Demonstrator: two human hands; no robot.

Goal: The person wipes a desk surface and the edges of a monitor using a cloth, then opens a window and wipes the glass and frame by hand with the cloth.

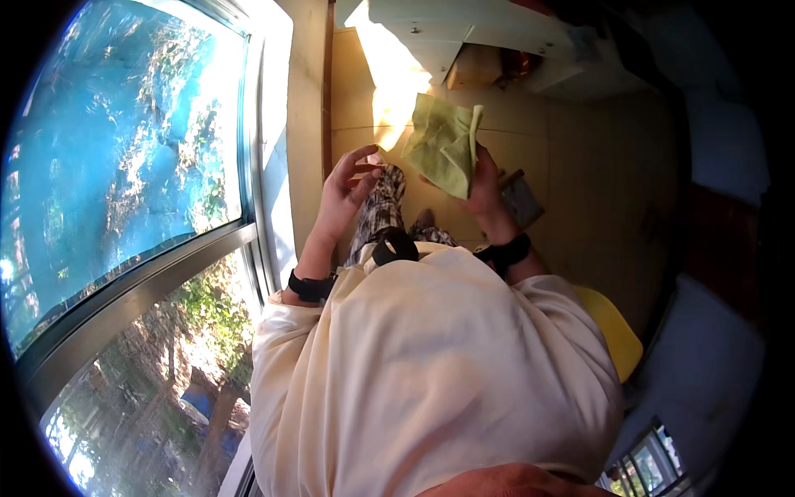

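A yellow-green cloth (441,141), creased and partly folded, is held in my right hand (483,183), which grips it along its right edge. Most of those fingers are hidden behind the cloth. To the left, my left hand (353,180) is raised with its fingers curved and apart, holding nothing that I can see and not touching the cloth. Both wrists wear black bands. Below the hands are my patterned trousers and feet on the tiled floor (509,124).
A metal-framed sliding window (143,304) stands close on my left, with a sill (307,105) beside it. Light cabinets (428,43) and a cardboard-coloured box (475,67) lie ahead. A yellow chair-like thing (612,332) is behind on the right; a small grey object (523,200) is near my right hand.
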